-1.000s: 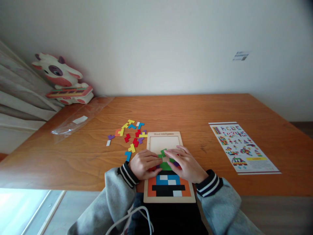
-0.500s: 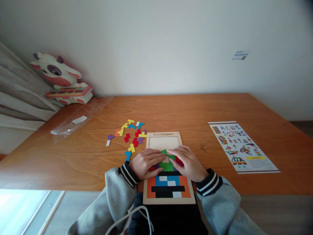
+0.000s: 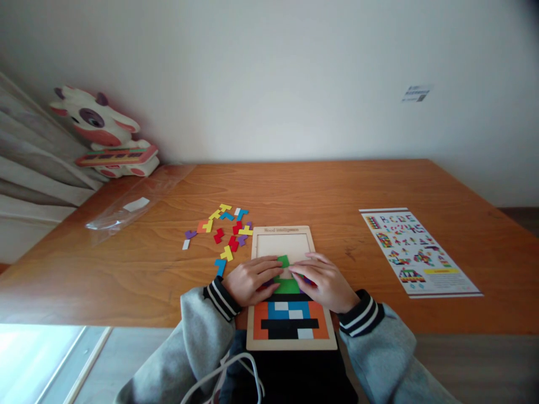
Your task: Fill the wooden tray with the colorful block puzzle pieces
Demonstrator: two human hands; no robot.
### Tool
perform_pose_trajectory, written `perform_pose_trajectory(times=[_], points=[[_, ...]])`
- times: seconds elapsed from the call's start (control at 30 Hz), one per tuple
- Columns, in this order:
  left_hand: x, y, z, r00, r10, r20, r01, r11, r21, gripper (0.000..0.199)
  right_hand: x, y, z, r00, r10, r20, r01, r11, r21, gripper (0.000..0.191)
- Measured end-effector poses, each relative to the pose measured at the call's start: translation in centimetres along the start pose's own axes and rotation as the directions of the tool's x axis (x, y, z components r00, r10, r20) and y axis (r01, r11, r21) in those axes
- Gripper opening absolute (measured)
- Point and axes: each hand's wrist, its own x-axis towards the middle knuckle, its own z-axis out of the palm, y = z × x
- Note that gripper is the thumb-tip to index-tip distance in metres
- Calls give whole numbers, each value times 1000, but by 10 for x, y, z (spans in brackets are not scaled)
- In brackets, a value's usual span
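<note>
A wooden puzzle board lies at the table's front edge, its lower part filled with orange, blue, black and white pieces. Green pieces sit in its middle, with purple bits beside them partly under the fingers. My left hand rests over the board's left side, fingers spread loosely, fingertips at the green pieces. My right hand lies over the right side, its fingertips at the small gap between the green pieces. Whether it pinches a piece is hidden. The upper part of the board is bare.
Loose coloured pieces are scattered left of the board. A printed pattern sheet lies at the right. A clear plastic bag and a cow toy with a keyboard are at the left. A white cable hangs below.
The fingers of my right hand have shifted left and closer together over the green pieces, covering the right-hand green and red. My left hand has barely moved.
</note>
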Motion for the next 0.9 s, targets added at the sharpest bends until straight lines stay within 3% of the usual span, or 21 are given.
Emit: perform_pose_trajectory(times=[0.3, 0.63, 0.9], points=[[-1, -1, 1, 999, 39, -5, -38, 999, 33, 26, 1, 0, -1, 1000, 27, 2, -27, 1000, -9, 33], [2, 0, 0, 987, 135, -92, -131, 990, 53, 17, -1, 0, 0, 1000, 19, 13, -20, 999, 30, 42], [0, 0, 0, 988, 132, -85, -129, 991, 41, 15, 1, -2, -4, 997, 17, 71, -17, 1000, 3, 41]])
